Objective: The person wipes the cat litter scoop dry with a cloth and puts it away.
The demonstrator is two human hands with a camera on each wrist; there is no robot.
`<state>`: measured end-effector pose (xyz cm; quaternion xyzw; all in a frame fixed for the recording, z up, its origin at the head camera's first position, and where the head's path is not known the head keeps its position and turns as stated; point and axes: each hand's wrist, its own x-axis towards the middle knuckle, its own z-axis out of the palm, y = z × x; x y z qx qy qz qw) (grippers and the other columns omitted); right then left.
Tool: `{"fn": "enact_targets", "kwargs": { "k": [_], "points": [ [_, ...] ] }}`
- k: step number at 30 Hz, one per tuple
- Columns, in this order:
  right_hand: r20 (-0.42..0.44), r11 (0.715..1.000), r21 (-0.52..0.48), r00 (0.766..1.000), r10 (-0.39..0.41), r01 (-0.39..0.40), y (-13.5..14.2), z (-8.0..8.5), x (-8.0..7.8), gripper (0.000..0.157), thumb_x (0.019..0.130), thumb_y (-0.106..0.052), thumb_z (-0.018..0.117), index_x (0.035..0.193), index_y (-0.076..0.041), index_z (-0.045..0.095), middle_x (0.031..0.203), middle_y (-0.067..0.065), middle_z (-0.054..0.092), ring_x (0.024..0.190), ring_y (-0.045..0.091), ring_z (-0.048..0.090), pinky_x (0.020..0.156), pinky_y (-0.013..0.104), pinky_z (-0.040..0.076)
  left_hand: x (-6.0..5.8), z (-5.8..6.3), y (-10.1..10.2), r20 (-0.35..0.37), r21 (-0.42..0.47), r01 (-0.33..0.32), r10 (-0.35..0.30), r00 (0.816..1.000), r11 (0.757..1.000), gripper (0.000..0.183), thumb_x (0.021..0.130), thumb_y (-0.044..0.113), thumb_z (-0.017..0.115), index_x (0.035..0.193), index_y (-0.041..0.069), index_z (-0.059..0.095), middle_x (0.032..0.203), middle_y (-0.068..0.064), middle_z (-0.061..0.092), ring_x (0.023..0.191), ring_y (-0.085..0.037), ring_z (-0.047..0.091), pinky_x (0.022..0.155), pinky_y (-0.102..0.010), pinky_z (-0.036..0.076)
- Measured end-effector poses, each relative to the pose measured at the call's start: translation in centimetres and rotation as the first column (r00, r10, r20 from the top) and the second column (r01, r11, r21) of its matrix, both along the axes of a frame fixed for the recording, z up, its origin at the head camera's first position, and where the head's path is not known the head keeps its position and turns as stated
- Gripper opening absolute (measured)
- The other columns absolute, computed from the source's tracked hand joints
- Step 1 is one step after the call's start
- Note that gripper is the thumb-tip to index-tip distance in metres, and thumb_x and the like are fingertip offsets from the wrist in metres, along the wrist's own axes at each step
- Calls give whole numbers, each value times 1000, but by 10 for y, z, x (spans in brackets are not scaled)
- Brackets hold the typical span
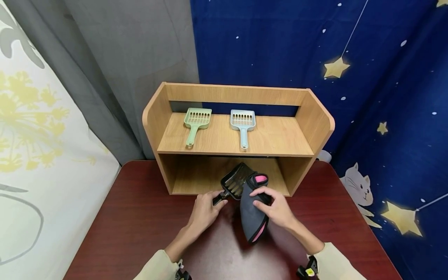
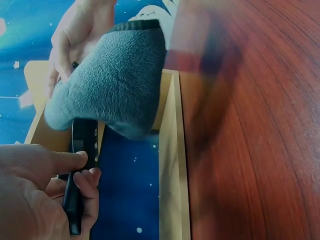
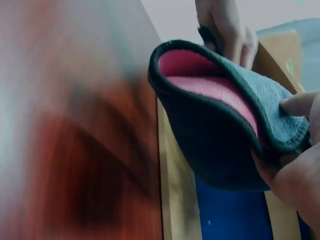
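Observation:
My left hand (image 1: 205, 210) grips the handle of a black slotted litter scoop (image 1: 235, 179), its head raised in front of the lower shelf. With my right hand (image 1: 274, 206) I pinch a folded cloth (image 1: 250, 217), grey outside with pink inside and a black edging. The cloth overlaps the right side of the scoop head in the head view. In the left wrist view the grey cloth (image 2: 120, 80) hides most of the scoop beyond the handle (image 2: 75, 200). Folded layers show the pink lining (image 3: 210, 85) in the right wrist view.
A two-tier wooden shelf (image 1: 238, 153) stands at the back of the dark red table (image 1: 147, 233). On its upper board lie a green litter scoop (image 1: 197, 119) and a light blue one (image 1: 243, 121). Grey and blue star-patterned curtains (image 1: 266, 46) hang behind.

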<state>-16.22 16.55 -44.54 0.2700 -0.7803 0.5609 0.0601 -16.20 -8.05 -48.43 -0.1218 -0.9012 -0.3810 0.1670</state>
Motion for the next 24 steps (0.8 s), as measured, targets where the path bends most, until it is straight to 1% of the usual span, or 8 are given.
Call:
{"fn": "enact_targets", "kwargs": {
  "k": [3,7,12,15,21,24],
  "points": [
    [30,998,-15,998,-57,57,14,2,-8,21,82,5,73,102,-1,70,101,12,69,94,13,62,79,21,50,1,-1,-3,7,0,7,-7,1000,1000,27,79,17,81,105,11,76,95,-3,75,77,-14,67,63,-31,51],
    [66,996,-31,995,-81,84,33,7,-16,21,83,4,72,104,1,69,104,16,68,94,13,61,76,20,51,1,-3,-5,23,4,6,-6,1000,1000,28,79,17,81,105,11,76,95,-4,75,75,-12,65,61,-28,50],
    [84,995,-27,992,-89,92,61,-3,-31,22,84,2,72,106,0,68,108,19,67,97,14,60,78,18,49,-1,-6,-7,22,8,-1,1,1000,1000,28,78,17,81,105,9,76,95,-4,75,74,-11,64,62,-27,50],
    [87,997,-7,993,-74,75,77,-7,-37,23,85,0,72,107,-3,68,109,16,67,98,13,59,78,18,48,-3,-6,-8,22,7,-6,6,1000,1000,28,79,16,81,105,10,76,96,-5,75,75,-12,64,63,-29,50],
    [89,997,77,996,-30,23,98,-2,-36,23,85,-7,74,107,-10,69,108,9,68,96,13,59,76,20,47,-8,-8,-12,36,2,-32,32,999,999,30,80,15,79,109,8,74,99,-7,74,76,-15,64,63,-30,48],
    [101,992,127,995,14,-26,107,1,-36,23,86,-8,74,108,-11,69,106,9,68,94,14,59,76,22,47,-11,-11,-14,47,-6,-54,54,997,999,31,80,13,79,110,7,74,102,-8,74,78,-18,65,64,-32,49]
  ]
}}
